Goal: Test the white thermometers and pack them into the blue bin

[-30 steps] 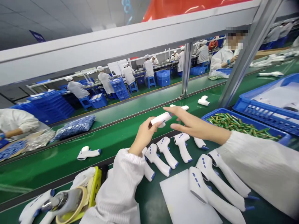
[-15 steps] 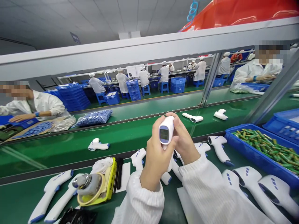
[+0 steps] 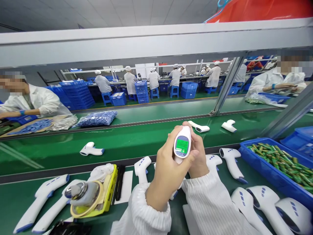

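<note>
Both hands hold one white infrared thermometer [image 3: 182, 143] up in front of me, its screen facing me and lit green. My left hand [image 3: 168, 161] wraps around its left side, with the thumb under the screen. On the far right side of it, my right hand [image 3: 198, 153] closes around the body, partly hidden behind it. Beneath my hands, more thermometers lie on the green bench, among them one thermometer [image 3: 142, 168] left of my wrist and another thermometer [image 3: 231, 163] to the right.
A blue tray [image 3: 254, 166] of green batteries stands at the right. At the left, a yellow box [image 3: 111, 187] carries a metal-topped bottle [image 3: 83, 194]. Several thermometers lie on the green conveyor [image 3: 132, 142]. Co-workers sit beyond, past a metal post [image 3: 226, 86].
The thermometer's screen has turned from dark to lit green. My hands with it have shifted slightly right and down in view. The thermometer on the left of the conveyor sits farther left.
</note>
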